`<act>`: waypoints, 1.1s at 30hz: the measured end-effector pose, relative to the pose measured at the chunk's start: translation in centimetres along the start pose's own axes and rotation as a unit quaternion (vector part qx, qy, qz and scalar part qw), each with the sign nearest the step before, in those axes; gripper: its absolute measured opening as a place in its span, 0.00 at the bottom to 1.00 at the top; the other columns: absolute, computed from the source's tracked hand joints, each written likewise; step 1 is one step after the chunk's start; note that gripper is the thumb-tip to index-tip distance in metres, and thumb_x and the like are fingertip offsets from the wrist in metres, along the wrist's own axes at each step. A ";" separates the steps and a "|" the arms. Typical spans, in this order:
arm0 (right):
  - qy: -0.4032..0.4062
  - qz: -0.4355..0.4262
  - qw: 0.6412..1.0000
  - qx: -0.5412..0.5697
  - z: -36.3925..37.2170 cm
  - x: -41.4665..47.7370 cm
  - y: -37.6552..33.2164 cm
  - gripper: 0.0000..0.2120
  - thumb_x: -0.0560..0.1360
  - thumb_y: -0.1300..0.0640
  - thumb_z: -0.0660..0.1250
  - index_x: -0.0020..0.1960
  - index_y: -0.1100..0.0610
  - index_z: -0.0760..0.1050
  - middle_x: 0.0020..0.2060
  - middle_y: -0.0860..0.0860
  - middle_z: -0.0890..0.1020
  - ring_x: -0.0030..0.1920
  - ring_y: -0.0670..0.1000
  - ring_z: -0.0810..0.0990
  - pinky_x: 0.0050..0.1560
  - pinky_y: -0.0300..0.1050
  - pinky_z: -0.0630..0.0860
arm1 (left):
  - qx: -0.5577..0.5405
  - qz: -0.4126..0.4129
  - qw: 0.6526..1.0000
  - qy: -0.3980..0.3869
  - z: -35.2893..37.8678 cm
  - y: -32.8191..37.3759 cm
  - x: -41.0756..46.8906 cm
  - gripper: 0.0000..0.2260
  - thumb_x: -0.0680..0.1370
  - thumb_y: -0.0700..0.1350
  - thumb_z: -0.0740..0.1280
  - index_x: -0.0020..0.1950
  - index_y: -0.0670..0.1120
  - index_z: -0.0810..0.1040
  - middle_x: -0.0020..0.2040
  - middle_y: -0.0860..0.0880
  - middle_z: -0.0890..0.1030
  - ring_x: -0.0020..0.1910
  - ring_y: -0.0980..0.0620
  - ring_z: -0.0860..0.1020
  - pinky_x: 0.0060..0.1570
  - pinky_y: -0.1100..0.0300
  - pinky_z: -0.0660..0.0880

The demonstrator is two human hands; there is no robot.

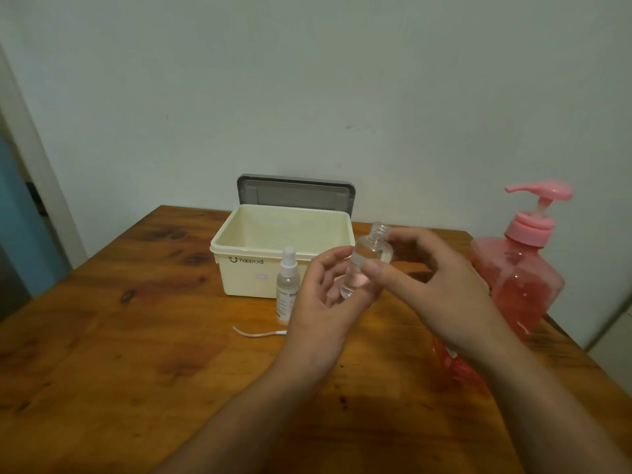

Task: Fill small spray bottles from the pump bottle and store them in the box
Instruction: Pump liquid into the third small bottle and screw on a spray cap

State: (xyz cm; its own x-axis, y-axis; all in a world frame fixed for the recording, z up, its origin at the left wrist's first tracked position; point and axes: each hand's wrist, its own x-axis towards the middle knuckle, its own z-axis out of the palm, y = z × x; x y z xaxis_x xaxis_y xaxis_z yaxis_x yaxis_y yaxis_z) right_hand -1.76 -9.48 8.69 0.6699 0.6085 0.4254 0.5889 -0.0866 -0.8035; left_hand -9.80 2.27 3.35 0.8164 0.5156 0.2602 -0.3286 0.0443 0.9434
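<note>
A small clear spray bottle [366, 261] with no cap, threaded neck bare, is held tilted above the table in front of the cream box [239, 265]. My right hand [434, 282] pinches it round the upper body. My left hand [321, 302] cups its lower end with relaxed fingers. A second small spray bottle [286, 285], capped with a white sprayer and labelled, stands upright just in front of the box. The pink pump bottle [523, 268] stands at the right, behind my right hand. The box looks empty, its grey lid [295, 191] open against the wall.
A loose sprayer dip tube [260, 334] lies on the wooden table [119, 354] left of my left wrist. A pink refill pouch [455, 367] shows under my right forearm. The wall runs close behind the box; a door frame stands at far left.
</note>
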 end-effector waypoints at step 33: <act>-0.016 0.022 0.997 0.076 3.0 -0.1 3.9 0.20 0.68 0.45 0.71 0.59 0.48 0.79 0.50 0.38 0.84 0.50 0.39 0.80 0.47 0.31 0.76 | 0.335 0.098 0.937 -0.001 -5.8 -1.1 -0.3 0.17 0.74 0.54 0.71 0.62 0.61 0.74 0.59 0.65 0.75 0.60 0.66 0.73 0.57 0.65 0.73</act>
State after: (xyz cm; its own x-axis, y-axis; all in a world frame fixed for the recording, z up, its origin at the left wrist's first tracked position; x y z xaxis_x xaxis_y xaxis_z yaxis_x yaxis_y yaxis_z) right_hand -0.90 -7.47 4.29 0.6778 0.6315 0.3765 0.4817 0.0056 -0.8763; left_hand -12.40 6.99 1.00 0.7728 0.4553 0.4420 -0.1021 -0.5982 0.7948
